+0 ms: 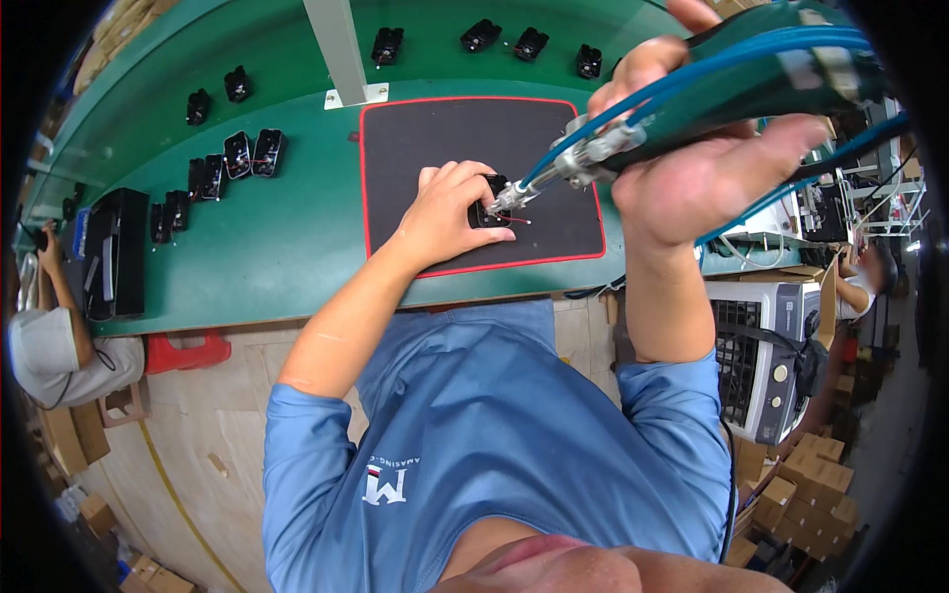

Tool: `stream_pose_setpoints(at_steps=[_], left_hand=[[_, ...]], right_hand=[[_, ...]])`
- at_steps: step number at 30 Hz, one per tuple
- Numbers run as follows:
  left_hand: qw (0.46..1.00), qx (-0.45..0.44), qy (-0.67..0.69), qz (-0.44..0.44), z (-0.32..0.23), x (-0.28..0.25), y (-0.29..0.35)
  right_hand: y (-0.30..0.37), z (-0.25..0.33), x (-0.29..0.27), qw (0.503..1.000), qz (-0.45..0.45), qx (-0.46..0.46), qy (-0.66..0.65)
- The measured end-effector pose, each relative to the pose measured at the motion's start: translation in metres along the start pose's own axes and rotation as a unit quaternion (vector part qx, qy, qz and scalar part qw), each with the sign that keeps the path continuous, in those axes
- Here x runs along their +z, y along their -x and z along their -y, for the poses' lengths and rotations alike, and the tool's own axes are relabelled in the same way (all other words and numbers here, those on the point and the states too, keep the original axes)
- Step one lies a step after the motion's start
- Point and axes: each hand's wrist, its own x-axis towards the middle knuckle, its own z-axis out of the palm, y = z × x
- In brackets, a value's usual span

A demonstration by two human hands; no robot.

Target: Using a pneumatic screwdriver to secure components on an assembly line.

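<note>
My left hand (450,215) presses a small black plastic housing (480,215) onto the dark mat (425,128), thumb and fingers on either side of it. A short red wire sticks out of the housing to the right. My right hand (682,193) is wrapped round a green power screwdriver (756,89) with blue hoses running along it. The screwdriver slants down to the left, its metal nose at the housing between my left fingers. Whether the bit touches a screw is too small to tell.
Several black housings (267,153) lie on the green bench (316,217) left of the red-edged mat, and more along its far side. A black bin (119,252) stands at the left end. A metal post (339,49) rises behind the mat. Co-workers sit left and right.
</note>
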Motion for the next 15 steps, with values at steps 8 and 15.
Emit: stream_pose_setpoints(at_steps=[8,15], left_hand=[[0.999,0.026,0.006,-0.023,-0.003,-0.001,-0.002],[0.999,0.023,-0.003,-0.026,0.001,0.001,0.001]], right_hand=[[0.029,-0.036,-0.001,0.993,0.008,0.042,0.111],[0.038,-0.048,-0.005,0.994,0.024,0.052,0.09]])
